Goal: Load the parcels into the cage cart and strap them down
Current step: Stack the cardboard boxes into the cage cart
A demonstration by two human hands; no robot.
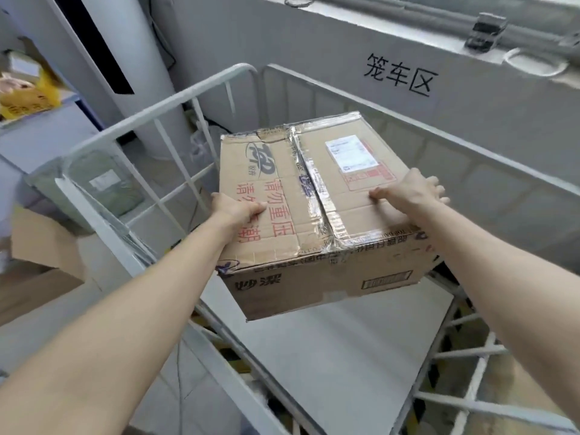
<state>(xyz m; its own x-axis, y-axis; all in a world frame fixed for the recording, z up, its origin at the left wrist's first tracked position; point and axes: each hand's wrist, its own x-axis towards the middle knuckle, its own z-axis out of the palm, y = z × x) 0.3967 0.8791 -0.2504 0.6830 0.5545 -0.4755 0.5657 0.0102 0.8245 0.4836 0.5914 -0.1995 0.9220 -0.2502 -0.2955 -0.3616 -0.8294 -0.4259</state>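
Parcel [314,208] hung above cage cart [163,105] floor, between its side rails. Left hand [235,211] gripped left edge, thumb on top; right hand [414,193] curled over right edge. I judged loading step in hand; next move: lower flat, release. Fingers beneath parcel hidden; cart's near end cut off.

The parcel [317,221] hides the left hand's [233,211] fingers; its label [351,153] is unreadable

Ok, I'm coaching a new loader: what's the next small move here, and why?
Probably lower the box onto the cart floor: left hand and right hand hold it in the air above bare floor, within the rails.
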